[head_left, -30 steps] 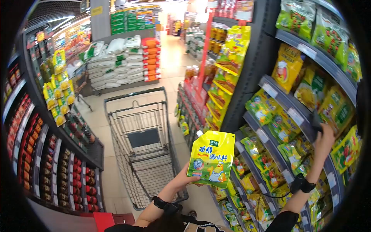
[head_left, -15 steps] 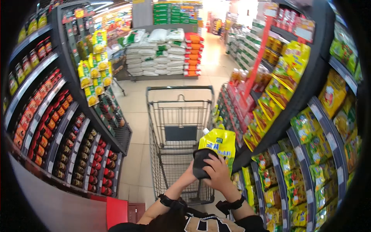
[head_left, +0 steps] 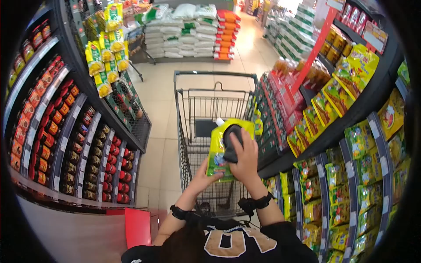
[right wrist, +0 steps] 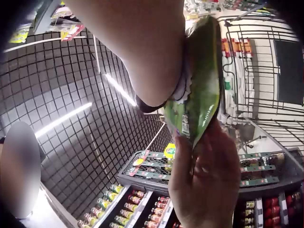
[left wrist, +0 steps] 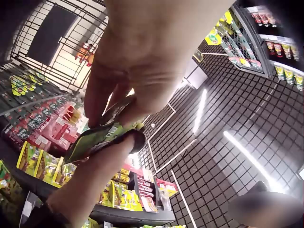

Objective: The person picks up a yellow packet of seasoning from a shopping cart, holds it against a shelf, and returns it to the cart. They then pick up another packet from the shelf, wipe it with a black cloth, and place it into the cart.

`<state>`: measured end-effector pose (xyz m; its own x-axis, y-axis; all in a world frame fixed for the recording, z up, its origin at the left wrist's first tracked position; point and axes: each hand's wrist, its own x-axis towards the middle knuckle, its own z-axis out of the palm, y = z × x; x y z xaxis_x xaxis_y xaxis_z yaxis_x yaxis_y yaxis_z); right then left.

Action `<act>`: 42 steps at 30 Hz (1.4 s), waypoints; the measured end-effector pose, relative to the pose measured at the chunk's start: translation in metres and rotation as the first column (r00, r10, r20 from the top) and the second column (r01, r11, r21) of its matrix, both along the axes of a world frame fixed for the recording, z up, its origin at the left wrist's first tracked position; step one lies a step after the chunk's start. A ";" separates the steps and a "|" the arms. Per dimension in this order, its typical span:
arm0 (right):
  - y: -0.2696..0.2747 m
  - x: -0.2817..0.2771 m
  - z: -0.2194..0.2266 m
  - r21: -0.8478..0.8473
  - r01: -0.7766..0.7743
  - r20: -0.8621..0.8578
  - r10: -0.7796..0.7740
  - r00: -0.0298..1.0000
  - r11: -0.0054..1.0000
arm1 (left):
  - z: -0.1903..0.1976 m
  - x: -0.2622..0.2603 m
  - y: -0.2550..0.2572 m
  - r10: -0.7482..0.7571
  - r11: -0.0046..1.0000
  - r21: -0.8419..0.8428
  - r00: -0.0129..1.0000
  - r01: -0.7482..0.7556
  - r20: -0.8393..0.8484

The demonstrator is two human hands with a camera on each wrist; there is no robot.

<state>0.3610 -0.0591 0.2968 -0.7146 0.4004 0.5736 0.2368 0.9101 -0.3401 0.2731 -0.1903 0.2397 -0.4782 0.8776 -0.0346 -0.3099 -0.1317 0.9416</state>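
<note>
My left hand (head_left: pixel 202 179) grips a yellow-green spouted seasoning pouch (head_left: pixel 216 142) by its lower edge, its white cap tilted up toward the cart. Over the pouch's front, my right hand (head_left: pixel 246 158) holds a black rounded thing (head_left: pixel 232 151); I cannot tell its kind. This covers much of the printed front. In the right wrist view the pouch (right wrist: pixel 205 80) shows its green back, with the left hand's fingers and thumb (right wrist: pixel 181 159) around its lower end. A wire shopping cart (head_left: pixel 215 73) stands just beyond both hands.
Shelves of yellow and green packets (head_left: pixel 337 206) rise close on the right. Jars (head_left: pixel 125 175) line the left shelves, beside hanging yellow packets (head_left: pixel 105 52). White sacks (head_left: pixel 182 33) are stacked past the cart. A red panel (head_left: pixel 137 225) sits low at left.
My right hand has come from the right-hand shelf to the pouch, carrying the black thing with it. The view has turned left and tilted down, and the pouch is tilted.
</note>
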 end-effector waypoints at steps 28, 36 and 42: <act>0.030 0.130 -0.027 -0.888 -0.337 -0.438 -0.350 0.828 0.313 | 0.019 0.047 0.036 -0.131 0.979 0.157 0.991 0.131 -0.014; 0.006 0.150 -0.050 -0.713 -0.666 -0.577 -0.354 0.736 -0.222 | 0.042 0.060 0.029 -0.169 0.975 0.127 0.979 0.183 -0.112; 0.008 0.153 -0.044 -0.642 -0.744 -0.646 -0.394 0.654 -0.184 | 0.054 0.070 0.042 -0.003 0.997 0.059 0.815 0.046 -0.580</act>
<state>0.5136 -0.0511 0.2526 -0.6890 0.7241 -0.0328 -0.5679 -0.5674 -0.5962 0.3432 -0.1480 0.2940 -0.3690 0.8793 0.3010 0.2860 -0.2007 0.9370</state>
